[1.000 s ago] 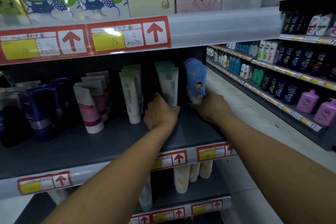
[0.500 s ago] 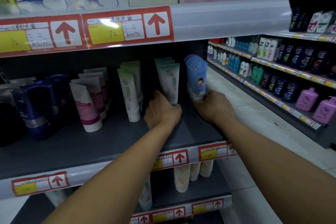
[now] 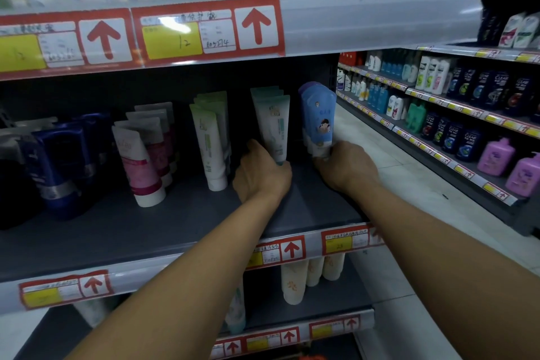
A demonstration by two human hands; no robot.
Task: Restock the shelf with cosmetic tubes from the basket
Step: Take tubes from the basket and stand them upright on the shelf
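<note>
while both hands stay at the same two rows as a second ago, very little changes: the blue tube (image 3: 318,123) and the white-green tube (image 3: 274,131) stand upright on the shelf (image 3: 175,222) in the same places, only the view comes a little closer and lower. the left hand (image 3: 261,175) holds the bottom of the white-green tube, its fingers curled around the cap end. the right hand (image 3: 346,168) pinches the low end of the blue tube, which is the front one of its row at the right end of the shelf. i judge that the person is straightening the front tubes, so this part of the restocking is almost done and no new tube goes in at this moment.

to the left stand a second row of white-green tubes (image 3: 209,140), then the pink-white tubes (image 3: 140,161) and the dark blue tubes (image 3: 55,166), all on the same shelf. price labels (image 3: 210,29) with red arrows run on the shelf edge above.

the basket is not in view, so i cannot tell how many tubes remain. the fingertips of both hands are hidden behind the tubes and the backs of the hands. the caps of the two held tubes are covered. the tubes behind the front ones show only their top edges, and the print on the tubes is too small to read.
</note>
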